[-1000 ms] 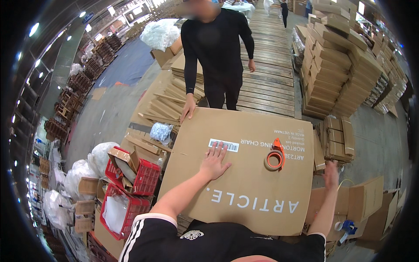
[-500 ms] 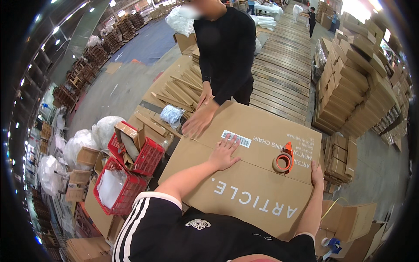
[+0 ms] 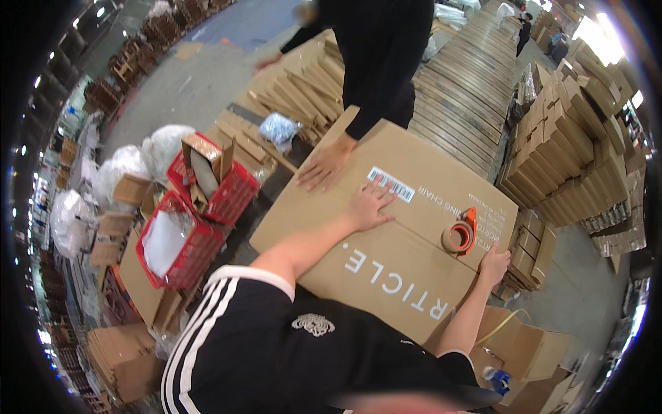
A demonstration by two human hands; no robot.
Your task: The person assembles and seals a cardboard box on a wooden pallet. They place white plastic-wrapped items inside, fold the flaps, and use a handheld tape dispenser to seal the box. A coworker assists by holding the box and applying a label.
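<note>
Cardboard box (image 3: 386,241): left hand (image 3: 369,207) flat open on top, right hand (image 3: 494,264) gripping its edge.

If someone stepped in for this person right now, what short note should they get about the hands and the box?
Left hand: flat, palm down on top of the big cardboard box, near the white label.
Right hand: gripping the box's right edge.
Orange tape dispenser: sitting on the box top, untouched.
A co-worker's hand presses on the far side.
Done: box closed, flaps held down.
Left: no tape visible on the seam yet.
</note>
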